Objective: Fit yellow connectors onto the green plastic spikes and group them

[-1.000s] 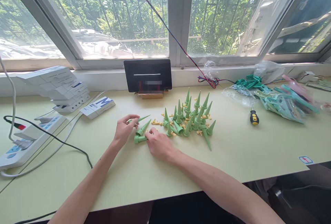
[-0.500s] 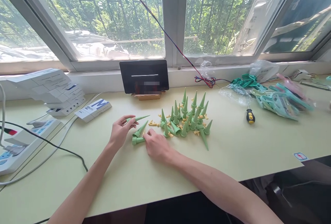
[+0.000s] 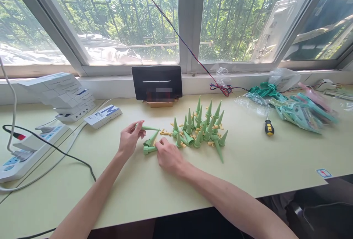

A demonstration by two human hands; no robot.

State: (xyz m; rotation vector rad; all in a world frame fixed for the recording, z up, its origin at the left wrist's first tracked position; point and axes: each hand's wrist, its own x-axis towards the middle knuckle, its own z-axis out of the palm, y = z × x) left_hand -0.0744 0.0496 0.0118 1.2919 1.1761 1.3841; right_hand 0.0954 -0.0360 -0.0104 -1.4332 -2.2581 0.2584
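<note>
My left hand [image 3: 131,136] is closed on a green plastic watering spike [image 3: 150,127], held just above the table with its tip pointing right. Below it, two more spikes [image 3: 150,150] lie close together, their wide capped ends to the left. My right hand [image 3: 169,155] rests on the table with its fingers curled in at the narrow end of the lower one. Whatever is between those fingertips is hidden. To the right stands a cluster of green spikes [image 3: 207,130], several upright and some on their sides, with small yellow valve pieces [image 3: 165,132] scattered among them.
A tablet [image 3: 157,82] leans on a cardboard stand by the window. White boxes [image 3: 64,93], another box [image 3: 103,117] and a power strip [image 3: 30,154] with cables are at left. A screwdriver [image 3: 268,128] and bagged teal items [image 3: 296,110] lie at right.
My left thumb has risen on the held spike, which lies slightly flatter. My right hand stays low by the lying spikes. The whole view has shifted slightly.
</note>
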